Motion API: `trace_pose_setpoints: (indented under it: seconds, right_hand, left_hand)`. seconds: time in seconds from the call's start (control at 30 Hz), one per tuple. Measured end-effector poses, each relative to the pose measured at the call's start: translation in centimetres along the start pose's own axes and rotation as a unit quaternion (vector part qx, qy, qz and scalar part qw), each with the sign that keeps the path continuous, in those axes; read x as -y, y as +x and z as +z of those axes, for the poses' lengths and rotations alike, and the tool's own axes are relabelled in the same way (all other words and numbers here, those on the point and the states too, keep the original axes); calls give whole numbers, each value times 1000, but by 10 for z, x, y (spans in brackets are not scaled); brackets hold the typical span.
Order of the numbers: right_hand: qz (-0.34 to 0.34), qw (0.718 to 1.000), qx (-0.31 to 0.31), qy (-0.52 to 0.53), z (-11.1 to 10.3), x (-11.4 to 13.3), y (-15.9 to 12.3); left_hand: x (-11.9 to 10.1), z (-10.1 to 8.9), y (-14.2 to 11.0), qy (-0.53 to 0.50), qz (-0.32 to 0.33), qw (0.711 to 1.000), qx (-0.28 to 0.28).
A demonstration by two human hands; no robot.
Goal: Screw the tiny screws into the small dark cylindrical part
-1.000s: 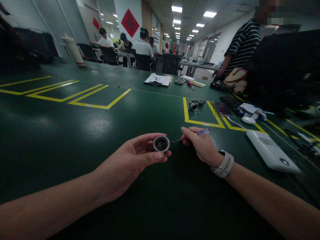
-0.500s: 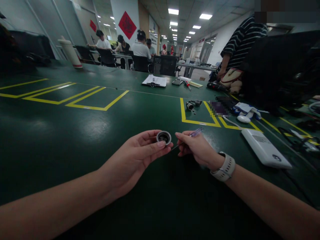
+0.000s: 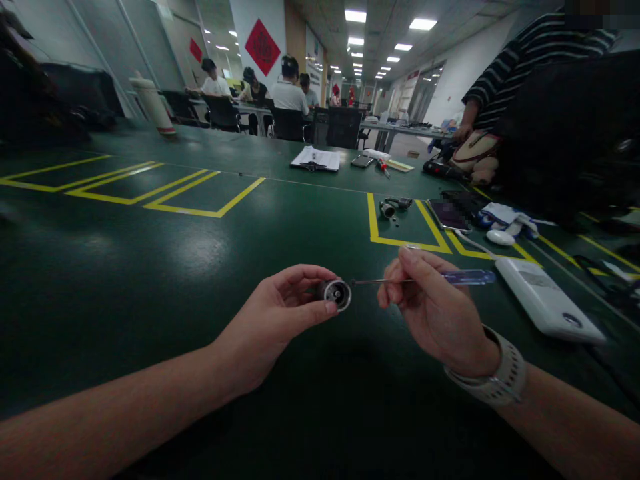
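My left hand [image 3: 280,313] is closed around a round metal housing [image 3: 338,295], with its hollow end and inner parts facing right and toward me. In my right hand [image 3: 435,307] is a thin screwdriver [image 3: 465,277] with a clear purplish handle, gripped between thumb and fingers. Its shaft points left and its tip is just right of the housing's rim, apart from it. A small dark piece seems to sit at the tip, too small to name. Both hands are above the green table [image 3: 200,300].
Metal parts [image 3: 387,210] and small bits lie inside a yellow-taped box. To the right are a phone [image 3: 450,215], a white power bank [image 3: 547,300] and a cloth [image 3: 505,217]. Farther back are a clipboard [image 3: 316,159] and a red-handled tool [image 3: 383,167]. A person in stripes [image 3: 530,73] stands at right.
My right hand has moved right and turned, so the screwdriver now lies nearly level with its handle to the right. My left hand has tilted the housing's opening toward the right.
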State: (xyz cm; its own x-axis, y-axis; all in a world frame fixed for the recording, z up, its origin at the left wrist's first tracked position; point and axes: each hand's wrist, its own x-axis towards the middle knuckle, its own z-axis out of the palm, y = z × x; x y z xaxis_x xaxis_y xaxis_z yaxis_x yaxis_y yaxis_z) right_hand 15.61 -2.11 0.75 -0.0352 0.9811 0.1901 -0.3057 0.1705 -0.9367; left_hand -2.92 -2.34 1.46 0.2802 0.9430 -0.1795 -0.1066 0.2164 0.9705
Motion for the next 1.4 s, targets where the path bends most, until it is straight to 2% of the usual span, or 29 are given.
trace_pose_setpoints:
  seconds: [0.13, 0.2, 0.3, 0.4, 0.53, 0.83, 1.1, 1.17, 1.33, 1.4]
  right_hand:
    - [-108, 979, 91, -148, 1, 2, -15]
    - [-152, 951, 105, -249, 3, 5, -19]
    - [-217, 890, 120, -383, 8, 11, -23]
    - [-281, 841, 140, -441, 14, 15, -25]
    - [-322, 807, 156, -470, 20, 15, -27]
    - [-356, 765, 199, -499, 26, 11, -30]
    - [-398, 719, 214, -528, 29, 5, -32]
    - [-401, 719, 209, -528, 29, 6, -33]
    - [-357, 749, 201, -521, 31, 10, -36]
    - [-357, 746, 202, -525, 30, 9, -36]
  left_hand:
    - [-1, 0, -3, 5, -8, 1000, 14]
    - [0, 0, -3, 4, -8, 1000, 14]
    - [3, -1, -3, 7, 3, 1000, 19]
    - [4, 0, -3, 18, 14, 1000, 18]
    - [5, 0, -4, 44, 29, 998, 21]
    - [5, 3, -5, 126, 88, 988, -2]
    - [6, 4, -5, 132, 124, 983, -15]
    - [5, 4, -6, 132, 126, 983, -16]
    - [7, 3, -7, 138, 133, 981, -22]
    - [9, 3, -6, 138, 133, 981, -18]
